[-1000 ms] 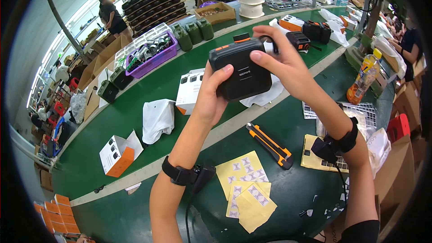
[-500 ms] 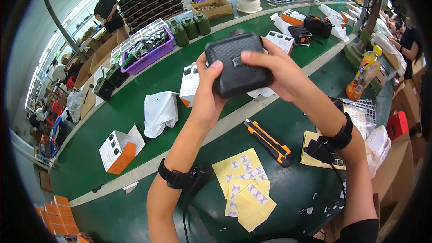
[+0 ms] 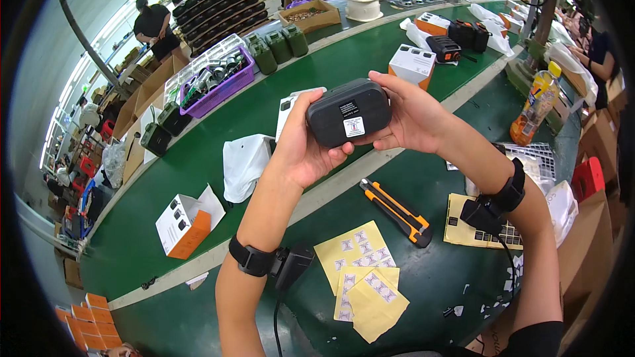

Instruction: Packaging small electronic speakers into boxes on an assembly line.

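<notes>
I hold a dark grey rounded box-shaped device up over the green table, its flat side with two small labels turned toward me. My left hand grips its left end from below. My right hand wraps its right end, fingers behind it. Both wrists wear black bands with small black units. Below the device an orange and black utility knife lies on the table, and yellow sticker sheets lie near my left forearm.
A white and orange carton lies at the left, a white plastic bag beside it, another white and orange carton behind the device. A purple crate, green canisters, a yellow bottle. Other people stand at the back.
I have turned the device over in both hands, so its labelled flat side now faces me, and lowered it slightly toward me.
</notes>
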The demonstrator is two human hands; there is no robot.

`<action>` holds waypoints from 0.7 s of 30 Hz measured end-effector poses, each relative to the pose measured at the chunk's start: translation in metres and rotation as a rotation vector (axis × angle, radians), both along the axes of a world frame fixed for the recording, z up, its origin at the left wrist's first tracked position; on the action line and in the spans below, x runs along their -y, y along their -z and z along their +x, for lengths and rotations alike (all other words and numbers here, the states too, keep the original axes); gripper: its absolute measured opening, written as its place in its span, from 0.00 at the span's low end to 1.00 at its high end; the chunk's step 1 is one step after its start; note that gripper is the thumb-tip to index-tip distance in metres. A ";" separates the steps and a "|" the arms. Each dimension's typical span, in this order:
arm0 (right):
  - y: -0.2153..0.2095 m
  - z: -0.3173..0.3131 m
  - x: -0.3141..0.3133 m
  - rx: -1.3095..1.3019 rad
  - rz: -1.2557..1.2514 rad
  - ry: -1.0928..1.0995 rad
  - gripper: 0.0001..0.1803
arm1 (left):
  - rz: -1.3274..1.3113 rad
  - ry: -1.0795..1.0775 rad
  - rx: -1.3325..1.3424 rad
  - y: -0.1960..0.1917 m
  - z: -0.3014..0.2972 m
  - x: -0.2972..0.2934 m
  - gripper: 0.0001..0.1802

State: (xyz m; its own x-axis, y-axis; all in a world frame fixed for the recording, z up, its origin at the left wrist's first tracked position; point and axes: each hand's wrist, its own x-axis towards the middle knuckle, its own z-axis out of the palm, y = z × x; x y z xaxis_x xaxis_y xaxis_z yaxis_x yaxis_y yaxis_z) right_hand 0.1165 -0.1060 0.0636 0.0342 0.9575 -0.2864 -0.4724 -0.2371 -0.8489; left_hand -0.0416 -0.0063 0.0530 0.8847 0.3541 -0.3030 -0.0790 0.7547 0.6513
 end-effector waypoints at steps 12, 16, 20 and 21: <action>0.022 0.067 -0.016 0.396 -0.007 0.425 0.31 | 0.962 -0.184 -0.422 0.004 0.006 -0.023 0.33; 0.083 0.084 -0.058 0.397 -0.118 0.438 0.32 | 1.597 -0.248 -0.753 0.051 -0.015 -0.058 0.35; 0.125 0.151 -0.065 0.592 0.236 0.610 0.32 | 1.891 -0.323 -0.724 0.060 0.027 -0.045 0.43; 0.107 0.127 -0.072 1.272 0.201 0.688 0.30 | 1.979 -0.375 -0.758 0.066 0.020 -0.052 0.45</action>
State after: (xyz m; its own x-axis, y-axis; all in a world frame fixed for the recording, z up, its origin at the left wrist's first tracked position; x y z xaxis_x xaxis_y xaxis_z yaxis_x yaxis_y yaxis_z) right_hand 0.2437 -0.0341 -0.0439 0.6147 0.6675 0.4202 0.6384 -0.1082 -0.7620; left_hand -0.0216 0.0457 -0.0126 0.6348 0.6504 0.4171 0.5621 -0.7591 0.3284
